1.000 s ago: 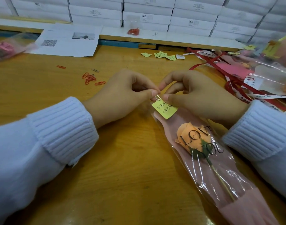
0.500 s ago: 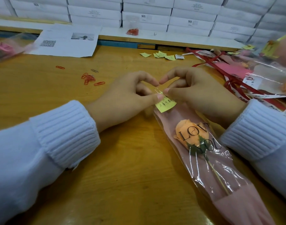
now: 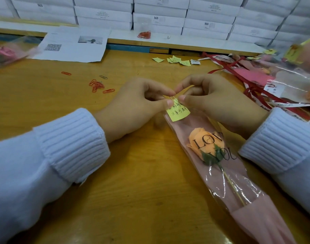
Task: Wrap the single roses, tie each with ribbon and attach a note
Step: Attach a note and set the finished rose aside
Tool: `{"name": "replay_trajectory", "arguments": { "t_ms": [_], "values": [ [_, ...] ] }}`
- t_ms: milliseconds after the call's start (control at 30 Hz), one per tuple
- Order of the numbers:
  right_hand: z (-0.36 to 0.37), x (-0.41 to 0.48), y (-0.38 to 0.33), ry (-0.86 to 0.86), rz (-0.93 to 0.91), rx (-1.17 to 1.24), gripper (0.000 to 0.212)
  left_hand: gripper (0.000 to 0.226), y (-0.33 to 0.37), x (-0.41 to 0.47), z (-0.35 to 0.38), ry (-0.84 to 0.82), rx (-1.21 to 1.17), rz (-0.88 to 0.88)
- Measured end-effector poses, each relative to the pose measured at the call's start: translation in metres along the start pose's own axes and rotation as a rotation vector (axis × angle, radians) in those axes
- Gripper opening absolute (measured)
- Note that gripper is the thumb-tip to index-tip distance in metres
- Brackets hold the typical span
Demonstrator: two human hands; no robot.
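Fingertips [image 3: 169,103] of both hands meet at the middle of the view from the head camera. The left hand [image 3: 133,106] and the right hand [image 3: 217,104] each pinch, between thumb and curled forefinger, a thin silver wire paper clip [image 3: 173,98]. The other fingers are tucked under. The clip sits on the top edge of a small square yellow note [image 3: 178,113], matte paper with dark handwriting, tilted slightly.

The note lies at the open mouth of the wrapped rose [image 3: 238,191], a long, narrow sleeve of glossy clear cellophane over soft matte pink paper. It lies flat on the table [image 3: 141,191], smooth varnished orange-brown wood. The sleeve's long axis runs on a slant, from the hands down to the lower right corner. Inside it, the peach-orange bloom [image 3: 201,140] points up and left, away from the person. Its green leaves and thin pale stem [image 3: 233,187] trail toward the lower right. Black lettering is printed on the cellophane over the bloom.

Thick white ribbed cuffs [image 3: 71,147] cover both wrists. Loose red paper clips [image 3: 96,85] are scattered on the wood to the left of the hands. Beyond the hands lie more small yellow slips [image 3: 175,59]. At the right are tangled dark red ribbons [image 3: 252,88], with other shiny sleeves over them. At the far left lies a white printed sheet [image 3: 71,44], and behind everything stand stacked flat white boxes [image 3: 159,20].
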State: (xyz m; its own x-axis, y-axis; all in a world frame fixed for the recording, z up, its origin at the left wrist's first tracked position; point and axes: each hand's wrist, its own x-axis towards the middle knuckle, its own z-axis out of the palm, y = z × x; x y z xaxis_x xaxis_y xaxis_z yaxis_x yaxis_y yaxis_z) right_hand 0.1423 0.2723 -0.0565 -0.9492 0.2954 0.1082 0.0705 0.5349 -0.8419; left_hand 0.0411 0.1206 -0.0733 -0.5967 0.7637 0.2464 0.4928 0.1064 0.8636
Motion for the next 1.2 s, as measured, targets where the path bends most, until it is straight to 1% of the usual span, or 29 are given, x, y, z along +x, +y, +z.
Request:
{"name": "replay_trajectory", "arguments": {
  "t_ms": [300, 467, 600, 733, 867, 1200],
  "values": [
    [0.0012, -0.0016, -0.0025, -0.014, -0.033, -0.069, 0.012, 0.021, 0.0022, -0.0012, 0.0000, -0.073, -0.008, -0.010],
    [0.0013, -0.0019, -0.0034, -0.002, -0.041, -0.052, 0.016, 0.022, 0.0009, -0.0007, 0.0006, -0.058, -0.011, -0.022],
    [0.0006, -0.0028, -0.0038, -0.006, -0.059, -0.082, 0.018, 0.014, 0.0006, -0.0005, 0.0004, -0.047, 0.037, -0.004],
    [0.0002, -0.0029, -0.0042, -0.016, -0.071, -0.110, 0.018, 0.010, 0.0012, -0.0004, 0.0007, -0.020, 0.169, 0.040],
    [0.0009, -0.0031, -0.0043, 0.001, -0.090, -0.144, 0.017, 0.008, 0.0035, 0.0002, 0.0007, -0.023, 0.252, 0.067],
    [0.0006, -0.0025, -0.0052, -0.010, -0.093, -0.180, 0.013, 0.011, 0.0027, -0.0002, -0.0012, -0.058, 0.232, 0.083]
  ]
}}
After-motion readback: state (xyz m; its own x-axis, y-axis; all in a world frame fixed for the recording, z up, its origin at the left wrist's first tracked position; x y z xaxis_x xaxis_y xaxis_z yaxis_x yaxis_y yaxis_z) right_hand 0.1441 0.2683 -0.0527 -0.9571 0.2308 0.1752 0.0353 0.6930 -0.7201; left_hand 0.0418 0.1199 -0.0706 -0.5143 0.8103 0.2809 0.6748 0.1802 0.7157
